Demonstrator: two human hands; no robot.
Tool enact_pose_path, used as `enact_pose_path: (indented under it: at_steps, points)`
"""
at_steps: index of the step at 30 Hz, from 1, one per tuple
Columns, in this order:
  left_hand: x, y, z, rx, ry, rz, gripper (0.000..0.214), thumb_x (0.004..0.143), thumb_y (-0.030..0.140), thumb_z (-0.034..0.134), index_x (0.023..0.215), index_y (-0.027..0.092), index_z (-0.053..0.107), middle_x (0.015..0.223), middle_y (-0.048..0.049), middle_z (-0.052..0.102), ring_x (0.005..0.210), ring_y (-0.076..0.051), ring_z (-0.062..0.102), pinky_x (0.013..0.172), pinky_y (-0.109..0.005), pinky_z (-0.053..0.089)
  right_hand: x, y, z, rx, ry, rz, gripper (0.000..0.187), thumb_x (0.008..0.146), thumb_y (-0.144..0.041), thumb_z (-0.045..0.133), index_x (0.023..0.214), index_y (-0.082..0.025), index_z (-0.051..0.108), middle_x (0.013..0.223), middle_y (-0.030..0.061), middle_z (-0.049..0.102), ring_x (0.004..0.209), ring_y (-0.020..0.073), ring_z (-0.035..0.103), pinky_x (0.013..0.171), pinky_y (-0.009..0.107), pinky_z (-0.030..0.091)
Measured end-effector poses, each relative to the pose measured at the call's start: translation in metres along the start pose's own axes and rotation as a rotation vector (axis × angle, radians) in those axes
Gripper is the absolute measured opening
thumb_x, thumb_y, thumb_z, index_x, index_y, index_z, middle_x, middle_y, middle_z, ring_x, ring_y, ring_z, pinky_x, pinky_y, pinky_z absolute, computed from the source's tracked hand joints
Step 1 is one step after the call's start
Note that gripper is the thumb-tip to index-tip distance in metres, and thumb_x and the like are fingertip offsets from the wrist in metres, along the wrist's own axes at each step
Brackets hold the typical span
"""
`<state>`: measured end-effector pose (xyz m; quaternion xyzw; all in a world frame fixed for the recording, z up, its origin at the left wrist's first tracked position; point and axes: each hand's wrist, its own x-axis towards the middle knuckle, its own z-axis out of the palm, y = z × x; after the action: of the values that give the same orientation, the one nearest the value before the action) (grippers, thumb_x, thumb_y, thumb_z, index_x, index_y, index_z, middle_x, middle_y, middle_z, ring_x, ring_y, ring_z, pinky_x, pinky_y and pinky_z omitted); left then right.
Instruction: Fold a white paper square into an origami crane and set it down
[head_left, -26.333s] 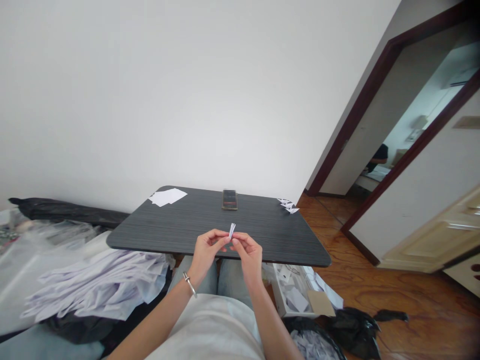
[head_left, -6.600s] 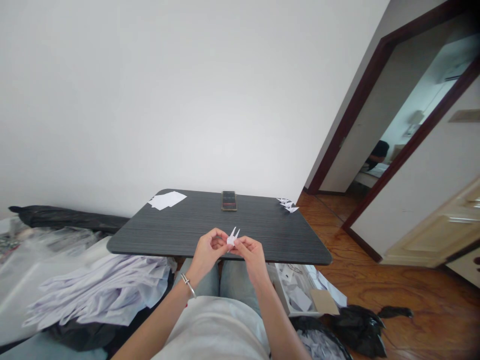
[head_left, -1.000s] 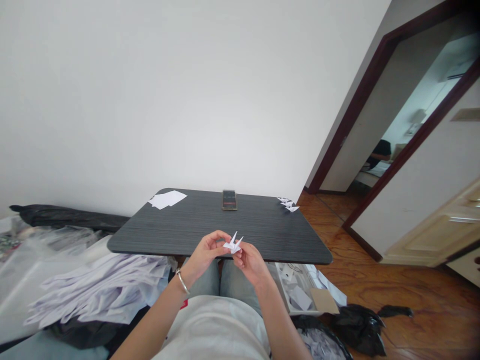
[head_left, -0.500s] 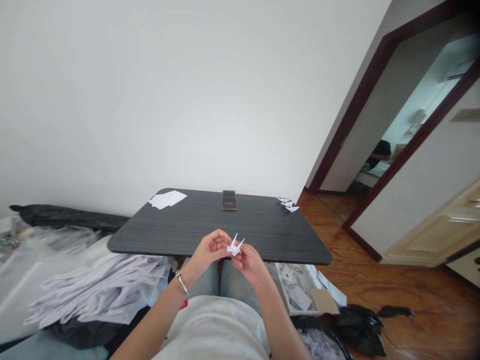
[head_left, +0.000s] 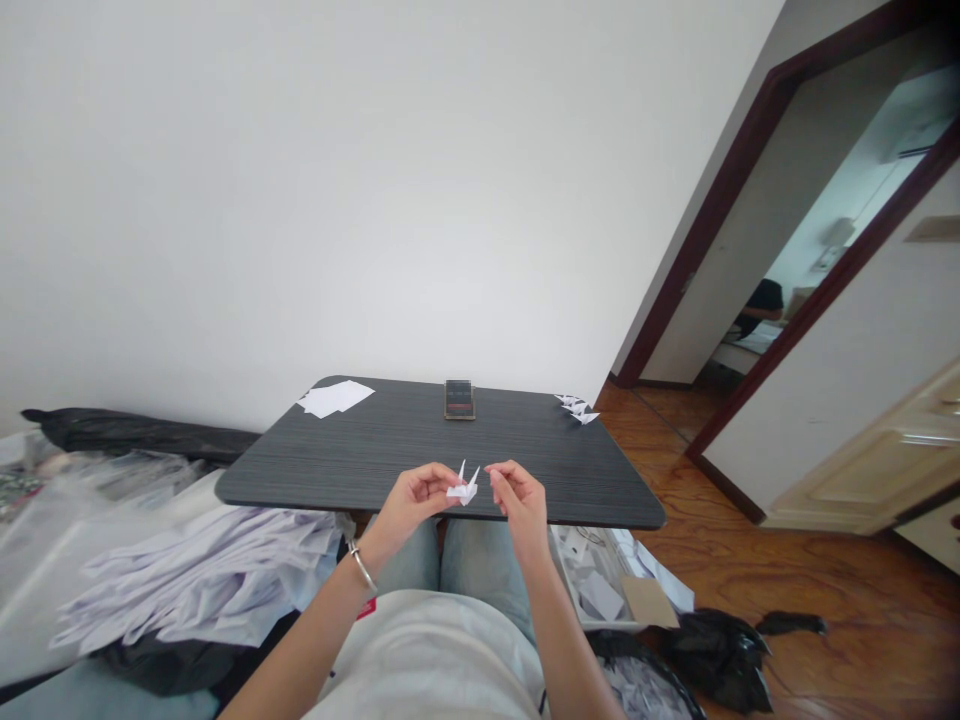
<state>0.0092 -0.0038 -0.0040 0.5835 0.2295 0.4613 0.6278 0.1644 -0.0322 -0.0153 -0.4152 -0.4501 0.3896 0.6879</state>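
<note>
A small white folded paper crane is pinched between the thumb and fingers of my left hand, above the near edge of the dark table. Two thin points of the crane stick upward. Just right of it, apart from the paper, is my right hand; its thumb and index finger are drawn together, with nothing visible in them. Several finished white paper cranes stand in a row at the table's far right corner. Loose white paper sheets lie at the far left.
A phone-like dark device stands at the table's back edge by the wall. White cloth-like folds are heaped at left. Below right are a white bin of papers and a black plastic bag. A person is partly visible through the doorway.
My right hand has let go of the crane and moved a little to the right. The left hand keeps hold of the crane, which has shifted slightly left.
</note>
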Motion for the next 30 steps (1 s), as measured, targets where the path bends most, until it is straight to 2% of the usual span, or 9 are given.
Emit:
enact_pose_path:
  at_steps: [4, 14, 20, 25, 28, 30]
  points:
    - [0.0, 0.002, 0.002, -0.009, -0.01, -0.006, 0.014, 0.06, 0.015, 0.071, 0.071, 0.012, 0.064, 0.075, -0.0034, 0.061, 0.07, -0.012, 0.057, 0.067, -0.022, 0.045, -0.005, -0.012, 0.0, -0.09, -0.108, -0.097, 0.009, 0.072, -0.025, 0.061, 0.074, -0.019, 0.067, 0.066, 0.0002, 0.053, 0.056, 0.0105, 0.044, 0.052, 0.023, 0.035]
    - [0.0, -0.001, 0.001, -0.017, -0.051, -0.018, 0.014, 0.06, 0.019, 0.072, 0.071, 0.012, 0.066, 0.076, -0.0038, 0.059, 0.07, -0.013, 0.055, 0.066, -0.023, 0.044, -0.006, -0.013, -0.001, -0.1, -0.187, -0.024, 0.007, 0.07, -0.023, 0.062, 0.072, -0.018, 0.067, 0.066, 0.0011, 0.057, 0.058, 0.012, 0.047, 0.053, 0.023, 0.036]
    - [0.002, -0.004, -0.002, 0.007, -0.078, -0.022, 0.013, 0.063, 0.019, 0.07, 0.074, 0.012, 0.065, 0.077, -0.0038, 0.058, 0.072, -0.013, 0.054, 0.068, -0.024, 0.042, -0.005, -0.005, 0.001, -0.102, -0.147, -0.038, 0.007, 0.069, -0.021, 0.061, 0.065, -0.018, 0.066, 0.062, 0.0009, 0.058, 0.055, 0.0113, 0.047, 0.051, 0.022, 0.034]
    - [0.001, -0.006, -0.003, 0.032, -0.137, 0.002, 0.016, 0.068, 0.025, 0.065, 0.08, 0.014, 0.064, 0.085, -0.0055, 0.056, 0.075, -0.014, 0.052, 0.063, -0.023, 0.041, -0.006, -0.003, 0.003, -0.114, -0.133, -0.062, 0.006, 0.069, -0.02, 0.061, 0.064, -0.017, 0.064, 0.062, 0.001, 0.058, 0.053, 0.0108, 0.046, 0.049, 0.022, 0.033]
    - [0.0, -0.006, 0.0, 0.059, -0.153, 0.059, 0.022, 0.068, 0.027, 0.065, 0.086, 0.016, 0.06, 0.093, -0.0067, 0.056, 0.081, -0.016, 0.052, 0.064, -0.023, 0.041, -0.007, -0.003, 0.005, -0.15, -0.089, -0.092, 0.008, 0.071, -0.02, 0.059, 0.064, -0.017, 0.062, 0.061, 0.0, 0.056, 0.051, 0.01, 0.045, 0.047, 0.022, 0.032]
    - [-0.001, -0.006, 0.003, 0.145, -0.107, 0.115, 0.023, 0.066, 0.025, 0.067, 0.086, 0.016, 0.058, 0.096, -0.0075, 0.055, 0.085, -0.018, 0.052, 0.067, -0.024, 0.041, -0.009, -0.004, 0.007, -0.186, -0.05, -0.126, 0.008, 0.071, -0.019, 0.058, 0.064, -0.018, 0.061, 0.06, -0.0009, 0.054, 0.051, 0.0097, 0.044, 0.046, 0.021, 0.031]
